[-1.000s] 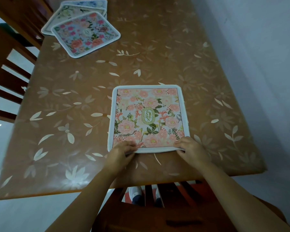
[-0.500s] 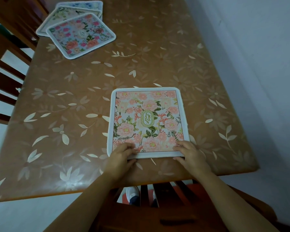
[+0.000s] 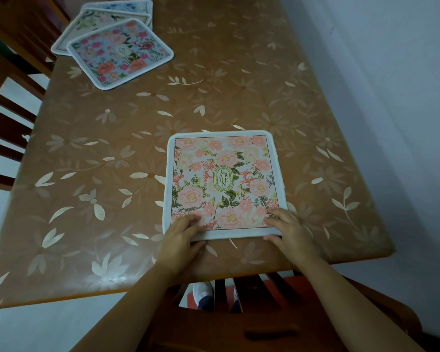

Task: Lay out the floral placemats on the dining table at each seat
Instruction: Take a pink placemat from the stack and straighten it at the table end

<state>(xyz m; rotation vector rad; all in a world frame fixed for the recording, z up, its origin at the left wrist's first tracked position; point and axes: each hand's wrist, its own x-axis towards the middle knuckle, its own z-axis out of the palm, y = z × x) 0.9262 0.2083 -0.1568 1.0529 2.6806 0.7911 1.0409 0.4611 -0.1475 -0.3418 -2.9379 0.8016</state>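
Left hand [image 3: 183, 232], right hand [image 3: 288, 228]: fingers spread flat on near corners of placemat [image 3: 224, 179]; previously pinching its near edge. Placemat flat on counter [image 3: 112, 161].

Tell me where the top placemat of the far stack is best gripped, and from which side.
Pinch the top placemat at its near corner, coming from the near side. It lies flat and turned; that corner juts past the two mats beneath onto the table, so fingers can likely slip under its white border alone.
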